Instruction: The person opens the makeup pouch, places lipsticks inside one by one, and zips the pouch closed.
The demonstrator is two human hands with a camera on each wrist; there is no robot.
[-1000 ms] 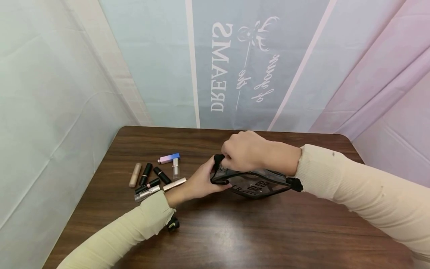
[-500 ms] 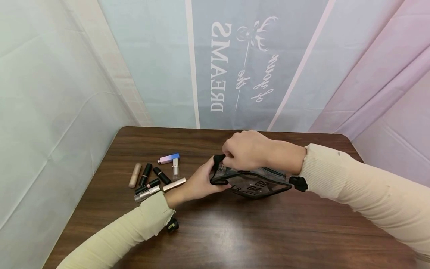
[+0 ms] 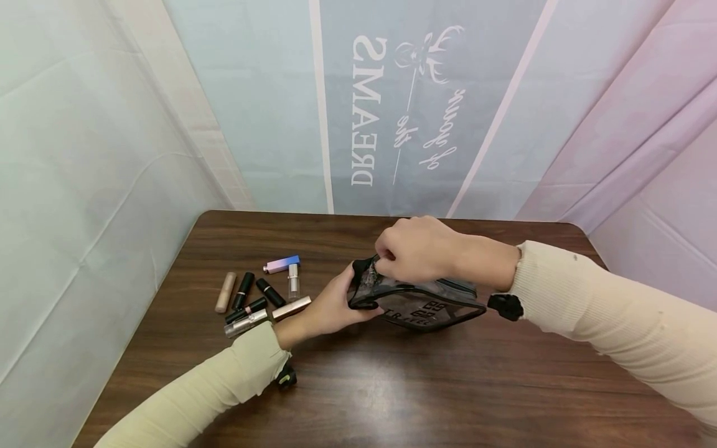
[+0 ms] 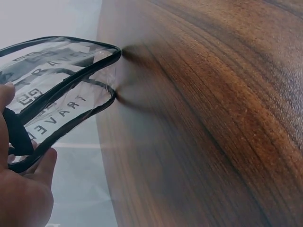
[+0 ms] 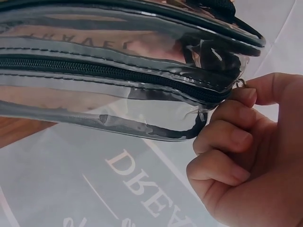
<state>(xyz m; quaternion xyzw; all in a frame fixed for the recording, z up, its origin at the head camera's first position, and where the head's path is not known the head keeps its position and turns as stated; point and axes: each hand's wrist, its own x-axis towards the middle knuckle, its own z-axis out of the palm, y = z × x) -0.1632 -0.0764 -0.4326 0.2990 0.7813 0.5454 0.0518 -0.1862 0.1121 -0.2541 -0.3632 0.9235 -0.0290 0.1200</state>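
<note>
A clear pouch (image 3: 417, 305) with black piping and printed "TRAVEL" lettering stands on the table, its left end gripped by my left hand (image 3: 330, 305). In the left wrist view, the thumb and fingers of that hand (image 4: 26, 196) hold the end by its black strap. My right hand (image 3: 417, 249) is over the pouch's top left. The right wrist view shows this hand (image 5: 236, 137) with thumb and index finger pinching the small metal zipper pull (image 5: 241, 83) at the end of the dark zipper (image 5: 118, 73). The other fingers are curled. The zipper's teeth look joined along the visible length.
Several lipstick tubes lie left of the pouch on the brown wooden table (image 3: 358, 386), among them a beige tube (image 3: 226, 292), a black tube (image 3: 243, 290) and a pink-blue tube (image 3: 281, 264). A printed cloth backdrop (image 3: 269, 112) hangs behind the table's far edge.
My right hand and wrist have shifted slightly right. The pouch's left end has moved a little left with my left hand. The lipstick tubes have not moved.
</note>
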